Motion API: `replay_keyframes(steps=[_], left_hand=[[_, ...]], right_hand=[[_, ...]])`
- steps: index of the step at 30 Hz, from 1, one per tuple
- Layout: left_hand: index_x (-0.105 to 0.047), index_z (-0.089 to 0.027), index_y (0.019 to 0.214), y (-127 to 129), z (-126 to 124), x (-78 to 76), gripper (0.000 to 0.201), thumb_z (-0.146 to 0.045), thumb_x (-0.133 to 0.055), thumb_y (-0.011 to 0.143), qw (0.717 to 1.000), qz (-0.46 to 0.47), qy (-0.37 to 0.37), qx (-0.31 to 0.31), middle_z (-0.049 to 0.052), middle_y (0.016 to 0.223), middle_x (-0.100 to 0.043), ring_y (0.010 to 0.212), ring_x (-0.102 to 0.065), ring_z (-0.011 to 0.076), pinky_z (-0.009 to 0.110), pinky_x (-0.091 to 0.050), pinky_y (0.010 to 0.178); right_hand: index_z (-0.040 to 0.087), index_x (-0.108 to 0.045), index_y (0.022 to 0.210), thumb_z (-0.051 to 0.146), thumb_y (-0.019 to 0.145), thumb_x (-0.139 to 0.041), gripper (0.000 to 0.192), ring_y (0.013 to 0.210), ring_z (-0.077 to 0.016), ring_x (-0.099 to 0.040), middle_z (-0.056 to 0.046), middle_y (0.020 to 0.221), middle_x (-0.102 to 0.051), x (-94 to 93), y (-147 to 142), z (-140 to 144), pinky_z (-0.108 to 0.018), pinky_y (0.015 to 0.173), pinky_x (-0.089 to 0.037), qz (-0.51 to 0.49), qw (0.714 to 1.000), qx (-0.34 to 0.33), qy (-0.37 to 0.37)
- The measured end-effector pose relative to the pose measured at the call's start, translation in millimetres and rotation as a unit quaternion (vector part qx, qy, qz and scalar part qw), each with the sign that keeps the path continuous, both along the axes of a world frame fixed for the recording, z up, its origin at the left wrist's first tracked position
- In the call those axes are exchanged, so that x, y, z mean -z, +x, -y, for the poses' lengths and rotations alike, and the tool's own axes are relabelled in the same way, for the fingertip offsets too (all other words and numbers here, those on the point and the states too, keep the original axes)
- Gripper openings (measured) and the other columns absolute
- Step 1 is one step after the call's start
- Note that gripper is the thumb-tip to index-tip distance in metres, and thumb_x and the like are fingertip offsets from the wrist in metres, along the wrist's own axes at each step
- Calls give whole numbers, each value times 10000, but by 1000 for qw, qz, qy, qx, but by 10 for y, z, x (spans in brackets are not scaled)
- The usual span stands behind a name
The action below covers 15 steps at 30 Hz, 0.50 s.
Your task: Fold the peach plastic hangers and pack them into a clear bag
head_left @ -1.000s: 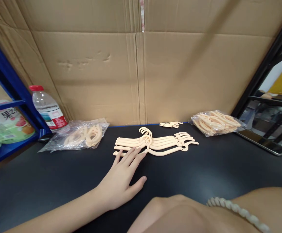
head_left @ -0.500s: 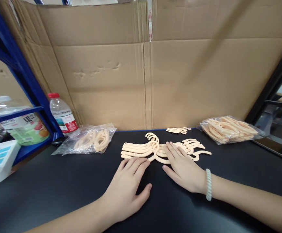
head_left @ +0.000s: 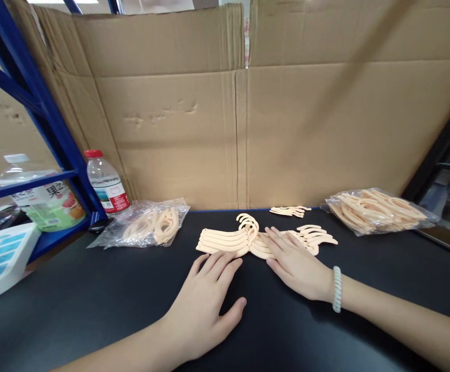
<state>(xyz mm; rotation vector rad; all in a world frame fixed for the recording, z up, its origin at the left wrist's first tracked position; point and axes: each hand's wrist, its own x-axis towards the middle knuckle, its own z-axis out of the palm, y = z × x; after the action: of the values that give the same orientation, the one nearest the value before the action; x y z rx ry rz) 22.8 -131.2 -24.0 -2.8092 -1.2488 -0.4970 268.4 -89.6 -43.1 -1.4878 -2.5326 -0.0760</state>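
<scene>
Shelf frame (head_left: 34,103): blue metal upright and rail at far left, standing beside the dark surface (head_left: 93,305).
Juice bottle (head_left: 50,204): on the shelf behind the rail, label printed with fruit.
Water bottle (head_left: 106,183): upright, red cap, just right of the shelf post.
Left bag (head_left: 147,227): clear plastic, sealed contents of cream hanger parts, lying flat near the cardboard wall (head_left: 248,129).
Left hand (head_left: 205,299): palm down on the surface, fingers (head_left: 219,263) spread and released, holding nothing; fingertips touch the near edge of the hanger stack's left half.
Hanger stack (head_left: 228,240): cream plastic hangers nested flat at the centre of the surface, between the two bags. Long axis runs left to right; hooks bunch at the middle and point away toward the cardboard wall. Left arms lie even; right ends fan out slightly.
Right hand (head_left: 297,263): flat on the stack's right half, fingers extended and released, pressing rather than gripping; a pale coiled band (head_left: 337,289) sits on the wrist.
Small loose set (head_left: 290,211): a few hangers apart from the stack, at the wall's foot.
Right bag (head_left: 376,209): clear plastic, filled with hangers, well right of the stack.
Progress, as judged: the stack looks gathered and largely squared on the left; the fanned right ends, the small loose set and bagging appear left to do.
</scene>
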Motion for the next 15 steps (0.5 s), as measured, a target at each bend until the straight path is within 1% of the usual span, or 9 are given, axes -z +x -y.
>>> replay_keyframes(steps=[6,11,15], left_hand=[[-377,-269,1420,-71,-87,27,540,-379,-497,906,998,0,-42,39,61,1505,-377,1377,-330,305,505,-344,1085],[-311,-277,1462,-99,-148,-45,585,-401,-489,919,994,-16,-91,66,67,1539,-301,1411,-265,298,543,-282,1118],[-299,-298,1470,-109,-171,-87,592,-386,-499,919,991,-13,-101,90,58,1541,-293,1414,-253,297,546,-270,1122]], right_hand=[[105,-292,1475,342,977,-290,551,1417,-262,-212,-143,1524,-270,-12,52,-59,-510,1134,-233,7,1000,0,-3],[115,-296,1474,338,979,-284,543,1417,-264,-213,-138,1524,-277,-23,150,-129,-503,1130,-240,12,1000,-8,1],[136,-293,1476,351,981,-278,541,1416,-257,-218,-125,1521,-293,-23,210,-165,-506,1133,-231,6,1000,-22,2]])
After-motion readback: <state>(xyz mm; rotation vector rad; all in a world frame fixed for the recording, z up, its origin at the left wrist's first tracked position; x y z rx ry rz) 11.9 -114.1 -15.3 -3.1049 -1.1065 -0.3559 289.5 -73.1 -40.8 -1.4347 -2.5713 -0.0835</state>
